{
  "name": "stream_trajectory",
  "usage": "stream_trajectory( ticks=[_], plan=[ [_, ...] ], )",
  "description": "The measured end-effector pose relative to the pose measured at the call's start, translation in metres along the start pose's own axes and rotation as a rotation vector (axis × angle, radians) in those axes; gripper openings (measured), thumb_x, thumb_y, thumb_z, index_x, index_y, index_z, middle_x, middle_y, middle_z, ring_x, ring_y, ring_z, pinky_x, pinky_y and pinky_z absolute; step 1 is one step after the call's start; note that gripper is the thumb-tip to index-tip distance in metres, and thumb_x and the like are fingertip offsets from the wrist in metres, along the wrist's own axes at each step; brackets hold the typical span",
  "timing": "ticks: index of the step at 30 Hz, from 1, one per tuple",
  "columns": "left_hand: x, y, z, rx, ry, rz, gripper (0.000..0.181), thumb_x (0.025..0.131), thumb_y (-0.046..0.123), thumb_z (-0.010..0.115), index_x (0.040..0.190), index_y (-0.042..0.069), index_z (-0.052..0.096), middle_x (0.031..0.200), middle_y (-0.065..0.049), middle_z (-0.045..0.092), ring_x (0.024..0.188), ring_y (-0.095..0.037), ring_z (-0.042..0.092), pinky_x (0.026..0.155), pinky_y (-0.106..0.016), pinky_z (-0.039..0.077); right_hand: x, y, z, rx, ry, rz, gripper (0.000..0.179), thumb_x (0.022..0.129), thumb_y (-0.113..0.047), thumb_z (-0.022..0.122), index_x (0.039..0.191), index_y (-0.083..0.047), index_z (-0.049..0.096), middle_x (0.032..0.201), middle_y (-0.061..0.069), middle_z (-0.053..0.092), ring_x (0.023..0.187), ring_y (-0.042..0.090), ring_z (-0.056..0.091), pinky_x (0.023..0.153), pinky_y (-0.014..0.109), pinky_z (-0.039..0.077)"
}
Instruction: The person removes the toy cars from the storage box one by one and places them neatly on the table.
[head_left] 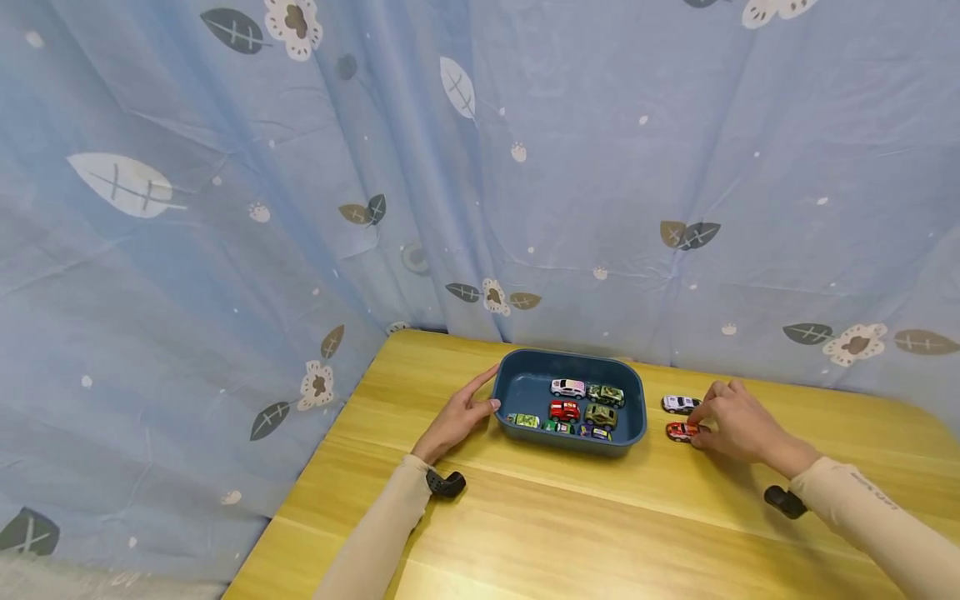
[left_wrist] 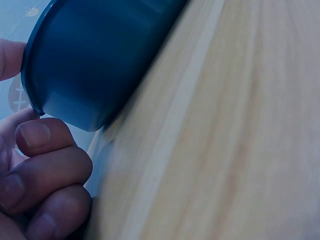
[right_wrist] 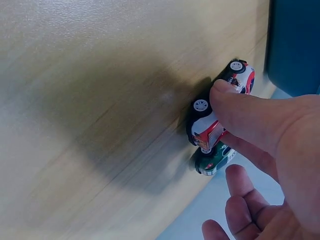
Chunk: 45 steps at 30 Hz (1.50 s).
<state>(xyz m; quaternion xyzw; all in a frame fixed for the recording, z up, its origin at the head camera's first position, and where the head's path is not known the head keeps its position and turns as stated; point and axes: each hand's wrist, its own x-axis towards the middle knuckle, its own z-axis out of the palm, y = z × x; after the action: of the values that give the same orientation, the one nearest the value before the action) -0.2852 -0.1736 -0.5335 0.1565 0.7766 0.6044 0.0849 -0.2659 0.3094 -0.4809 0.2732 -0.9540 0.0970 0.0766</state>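
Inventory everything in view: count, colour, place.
table: 1, yellow wood, under the tub
cloth: count unclear, patterned blue, behind the table
tub: 1, dark blue, on the table
toy cars: 7, mixed colours, inside the tub
pale car: 1, whitish with green, right of the tub
red car: 1, red and white, before the pale car
wrist devices: 2, black, one per wrist
sleeves: 2, beige, one per arm
left hand: 1, bare, touching the tub's left end
right hand: 1, bare, pinching the red car

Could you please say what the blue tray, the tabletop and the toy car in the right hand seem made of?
Blue tray: probably smooth plastic, with a soft sheen and rounded rim. Tabletop: wood or laminate, lightly glossy, showing streaked grain. Toy car: metal or plastic, glossy; its shiny printed body fits either.
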Motion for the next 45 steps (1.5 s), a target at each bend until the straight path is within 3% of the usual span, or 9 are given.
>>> stream_trajectory(
  ticks=[11, 19, 26, 35, 45],
  plan=[
    [0.0, 0.001, -0.003, 0.002, 0.002, 0.002, 0.066, 0.106, 0.026, 0.066, 0.165, 0.038, 0.039, 0.057, 0.009, 0.031, 0.048, -0.01, 0.029, 0.053, -0.025, 0.031, 0.006, -0.01, -0.013, 0.014, 0.0, 0.031, 0.025, 0.073, -0.027, 0.097, 0.091, -0.015, 0.084, 0.097, 0.007, 0.065, 0.091, 0.029, 0.051, 0.076, 0.042, 0.041],
    [0.001, 0.0, -0.005, 0.004, 0.005, 0.005, 0.067, 0.105, 0.027, 0.067, 0.165, 0.039, 0.038, 0.056, 0.008, 0.03, 0.048, -0.011, 0.028, 0.052, -0.025, 0.031, 0.027, -0.023, -0.036, 0.026, 0.113, 0.013, 0.029, 0.081, -0.029, 0.093, 0.101, -0.01, 0.083, 0.11, 0.018, 0.064, 0.099, 0.037, 0.051, 0.082, 0.049, 0.039],
    [0.001, 0.001, -0.004, 0.008, 0.011, 0.004, 0.066, 0.106, 0.027, 0.067, 0.164, 0.042, 0.039, 0.057, 0.009, 0.03, 0.048, -0.01, 0.029, 0.053, -0.024, 0.031, 0.053, -0.041, -0.037, 0.088, 0.183, -0.004, 0.023, 0.088, -0.028, 0.088, 0.103, -0.011, 0.082, 0.114, 0.02, 0.063, 0.104, 0.039, 0.052, 0.087, 0.054, 0.04],
    [0.002, 0.002, -0.002, 0.055, 0.01, -0.001, 0.067, 0.105, 0.033, 0.067, 0.164, 0.045, 0.037, 0.058, 0.009, 0.033, 0.048, -0.012, 0.03, 0.054, -0.024, 0.032, 0.087, -0.076, -0.034, 0.135, 0.101, -0.022, 0.028, 0.093, -0.035, 0.083, 0.109, -0.013, 0.082, 0.142, 0.028, 0.056, 0.123, 0.048, 0.048, 0.096, 0.066, 0.044],
    [0.001, 0.002, 0.0, 0.054, 0.013, -0.006, 0.067, 0.104, 0.03, 0.068, 0.164, 0.04, 0.04, 0.057, 0.007, 0.033, 0.047, -0.011, 0.031, 0.052, -0.025, 0.032, 0.12, -0.108, -0.021, 0.19, -0.005, -0.116, 0.019, 0.092, -0.033, 0.084, 0.105, -0.02, 0.084, 0.159, 0.035, 0.042, 0.139, 0.059, 0.04, 0.109, 0.075, 0.036]
  ],
)
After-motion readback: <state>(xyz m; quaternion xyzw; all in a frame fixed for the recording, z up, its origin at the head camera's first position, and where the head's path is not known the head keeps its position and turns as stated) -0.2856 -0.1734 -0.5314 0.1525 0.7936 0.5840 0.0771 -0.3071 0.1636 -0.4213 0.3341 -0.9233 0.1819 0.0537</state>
